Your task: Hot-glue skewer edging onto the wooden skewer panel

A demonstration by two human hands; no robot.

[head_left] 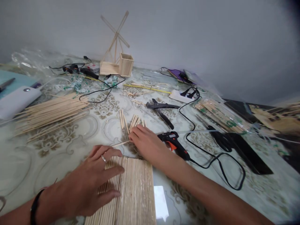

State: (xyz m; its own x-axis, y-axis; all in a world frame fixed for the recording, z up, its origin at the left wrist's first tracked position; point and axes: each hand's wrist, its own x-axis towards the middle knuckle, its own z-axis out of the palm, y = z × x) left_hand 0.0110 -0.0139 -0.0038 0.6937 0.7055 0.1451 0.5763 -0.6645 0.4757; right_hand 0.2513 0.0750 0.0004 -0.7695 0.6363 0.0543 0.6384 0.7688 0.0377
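My left hand (93,181), wearing a ring, lies over a flat panel of bamboo sticks (137,190) set side by side, its fingers apart and touching the left part. Past the panel's far edge, my right hand (145,142) is closed, with its fingertips turned down. A thin bamboo stick (121,143) runs leftward from those fingertips toward my left hand; its right end is hidden. Short cut sticks (134,121) lie just beyond my right hand. Right of that wrist, the black glue gun (174,142) with an orange trigger lies on its side.
Cutting pliers (161,109) lie beyond the glue gun. Loose long sticks (53,112) spread at left. A stick windmill model (116,59) stands by the wall. A power strip (182,96), bagged sticks (220,115), scissors (220,137) and a trailing black cord (211,159) occupy the right.
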